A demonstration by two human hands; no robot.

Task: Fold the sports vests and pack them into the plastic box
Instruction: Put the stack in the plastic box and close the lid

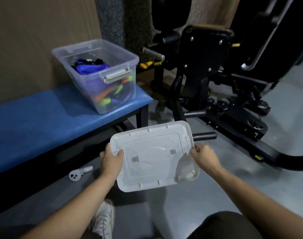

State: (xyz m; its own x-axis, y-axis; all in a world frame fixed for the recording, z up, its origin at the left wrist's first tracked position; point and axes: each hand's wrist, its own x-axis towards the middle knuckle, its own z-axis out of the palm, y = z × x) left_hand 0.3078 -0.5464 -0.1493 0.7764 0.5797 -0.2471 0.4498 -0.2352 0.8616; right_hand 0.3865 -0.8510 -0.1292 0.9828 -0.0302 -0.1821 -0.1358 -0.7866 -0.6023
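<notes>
A clear plastic box stands open on the far end of the blue padded bench. Inside it lie sports vests, blue on top with orange and lime-green ones showing through the front wall. I hold the box's white lid in front of me, underside up, well short of the box and to its right. My left hand grips the lid's left edge. On the right edge sits my right hand, fingers closed over the rim.
A black gym machine with bars and weight plates fills the right side, one bar reaching close behind the lid. A small white gadget lies on the grey floor under the bench. My white shoe is below.
</notes>
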